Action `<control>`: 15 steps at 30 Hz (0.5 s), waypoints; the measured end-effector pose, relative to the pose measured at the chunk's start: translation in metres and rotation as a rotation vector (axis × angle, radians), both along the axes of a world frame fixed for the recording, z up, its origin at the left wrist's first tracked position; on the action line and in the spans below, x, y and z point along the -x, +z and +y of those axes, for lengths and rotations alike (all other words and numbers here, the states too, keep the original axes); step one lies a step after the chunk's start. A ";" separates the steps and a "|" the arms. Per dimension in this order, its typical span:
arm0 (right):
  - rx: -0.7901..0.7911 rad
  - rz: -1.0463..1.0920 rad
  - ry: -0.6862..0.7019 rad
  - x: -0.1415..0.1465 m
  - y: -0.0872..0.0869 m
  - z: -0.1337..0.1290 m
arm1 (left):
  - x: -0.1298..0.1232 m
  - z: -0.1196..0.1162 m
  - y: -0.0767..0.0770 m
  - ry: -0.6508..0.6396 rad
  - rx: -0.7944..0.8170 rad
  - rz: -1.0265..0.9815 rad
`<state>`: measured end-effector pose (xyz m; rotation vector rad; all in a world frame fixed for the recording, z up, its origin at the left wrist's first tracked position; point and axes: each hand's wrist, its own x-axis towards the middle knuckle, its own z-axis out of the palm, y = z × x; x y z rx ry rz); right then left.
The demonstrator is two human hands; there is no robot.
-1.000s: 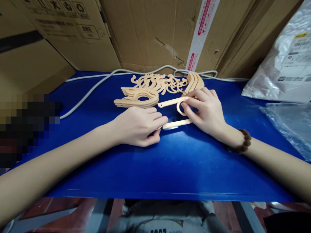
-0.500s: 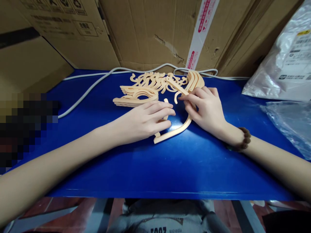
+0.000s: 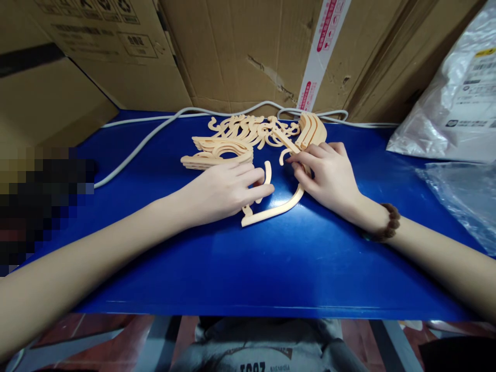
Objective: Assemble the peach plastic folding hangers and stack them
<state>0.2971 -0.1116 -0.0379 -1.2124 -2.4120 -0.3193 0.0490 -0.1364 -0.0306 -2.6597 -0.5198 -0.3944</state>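
Note:
My left hand (image 3: 228, 191) is closed, with its thumb and fingers around a small beige curved hook piece (image 3: 267, 173) whose tip sticks up past the fingers. My right hand (image 3: 328, 173) pinches a beige folding-hanger frame near its far end. The frame's long curved arm (image 3: 277, 211) sweeps from under the right fingers toward the left hand. A straight bar (image 3: 284, 138) and a small hook end (image 3: 282, 156) also show by the right fingertips. The palms hide the joints between these parts.
Behind the left hand lies a stack of beige curved pieces (image 3: 217, 152), with loose hooks (image 3: 242, 129) beyond. More curved arms (image 3: 313, 129) are stacked at the back right. A white cable (image 3: 143, 144), cardboard boxes (image 3: 232, 57) and plastic bags (image 3: 437, 113) border the blue table (image 3: 248, 274).
My left hand has drawn slightly left, its fingers now more curled. The hook piece shows more clearly, and the frame's near end has shifted a little left. My right hand has barely moved.

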 end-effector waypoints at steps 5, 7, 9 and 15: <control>0.007 -0.008 0.000 0.000 0.000 0.000 | -0.001 0.001 -0.003 0.024 0.113 -0.036; 0.010 -0.015 -0.001 -0.001 0.000 0.000 | -0.002 0.001 -0.003 0.035 0.178 -0.050; 0.008 -0.018 0.001 -0.001 0.000 0.000 | -0.001 0.000 -0.003 0.036 0.250 -0.066; 0.004 -0.031 0.007 0.000 0.000 -0.001 | 0.001 -0.004 -0.003 0.067 0.516 -0.144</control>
